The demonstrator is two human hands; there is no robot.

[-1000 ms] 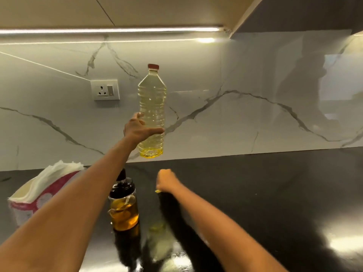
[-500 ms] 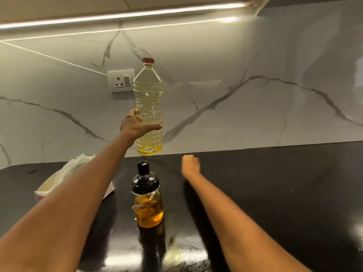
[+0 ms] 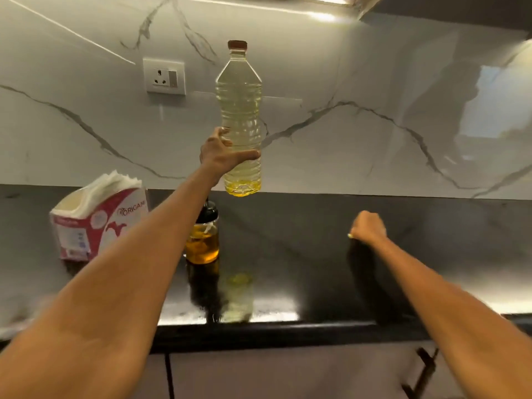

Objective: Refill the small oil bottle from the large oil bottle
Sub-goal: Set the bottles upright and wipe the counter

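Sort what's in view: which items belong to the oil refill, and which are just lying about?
Part of the job:
- large oil bottle, capped, held upright in the left hand
- small oil bottle, black top on, standing on the counter

Lying about:
- napkin pack
- wall socket

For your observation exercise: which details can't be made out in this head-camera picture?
- Small amber glass oil bottle: black top largely hidden behind the left forearm.
- Closed right hand: contents hidden inside the fist.
- Red-and-white tissue pack: small print blurred.
- Dark cabinet handle: cut off by the bottom edge.
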